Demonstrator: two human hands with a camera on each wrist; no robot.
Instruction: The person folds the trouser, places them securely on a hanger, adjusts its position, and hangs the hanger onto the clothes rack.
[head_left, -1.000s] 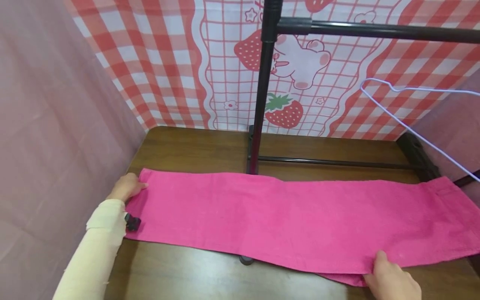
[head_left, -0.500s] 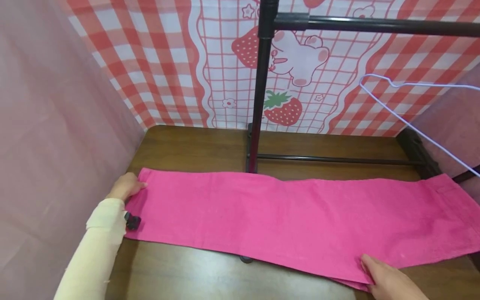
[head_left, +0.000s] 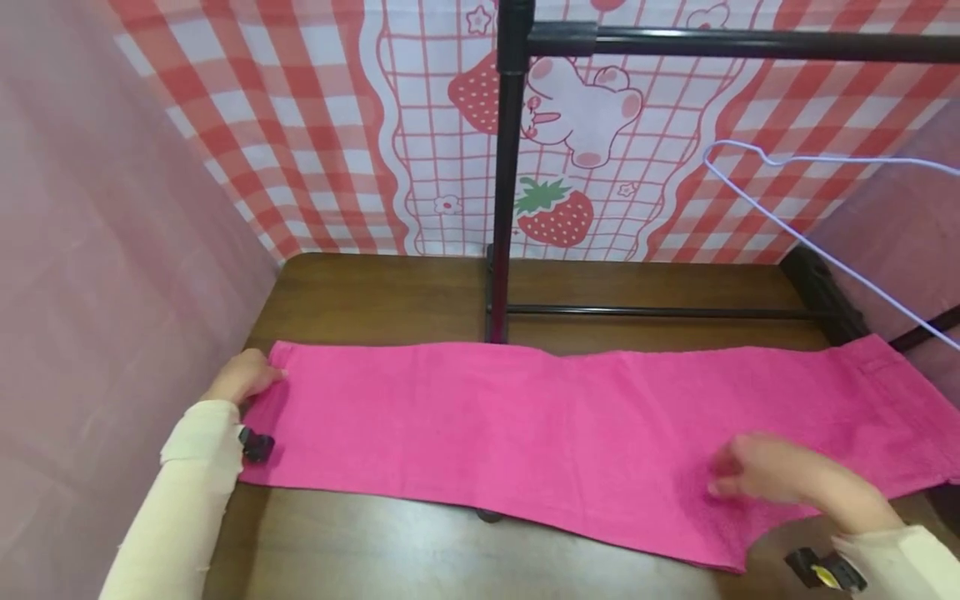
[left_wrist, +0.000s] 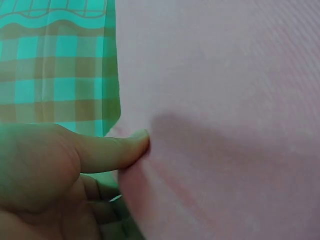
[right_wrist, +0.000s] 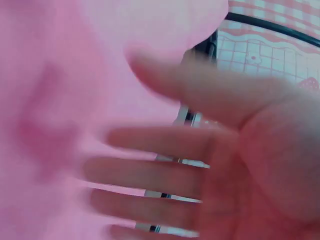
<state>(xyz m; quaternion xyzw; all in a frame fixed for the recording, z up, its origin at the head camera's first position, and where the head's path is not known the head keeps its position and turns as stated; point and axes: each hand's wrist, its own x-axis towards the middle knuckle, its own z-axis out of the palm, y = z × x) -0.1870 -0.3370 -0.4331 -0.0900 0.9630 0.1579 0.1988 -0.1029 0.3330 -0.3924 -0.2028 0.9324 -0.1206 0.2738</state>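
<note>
Pink trousers point(head_left: 465, 417), folded lengthwise, lie across the wooden table point(head_left: 360, 542), hems to the left, waistband to the right. At the hem end my left hand point(head_left: 243, 377) pinches the edge. In the left wrist view the thumb presses on the cloth point(left_wrist: 215, 90), with the other fingers behind its edge. My right hand point(head_left: 772, 471) is over the trousers near the crotch corner, blurred by motion. In the right wrist view the right hand point(right_wrist: 270, 160) has its fingers straight and spread, with nothing held, beside the pink cloth.
A black metal rack point(head_left: 512, 167) stands behind and partly under the trousers, its top bar point(head_left: 750, 42) running right. A lilac hanger point(head_left: 817, 250) hangs at the right. A checked strawberry curtain point(head_left: 300, 125) covers the back, and a plain pinkish curtain point(head_left: 112, 250) the left.
My right hand has let go of the trousers' front corner and moved up over the cloth. The left hand keeps its pinch at the hem. The view has shifted slightly.
</note>
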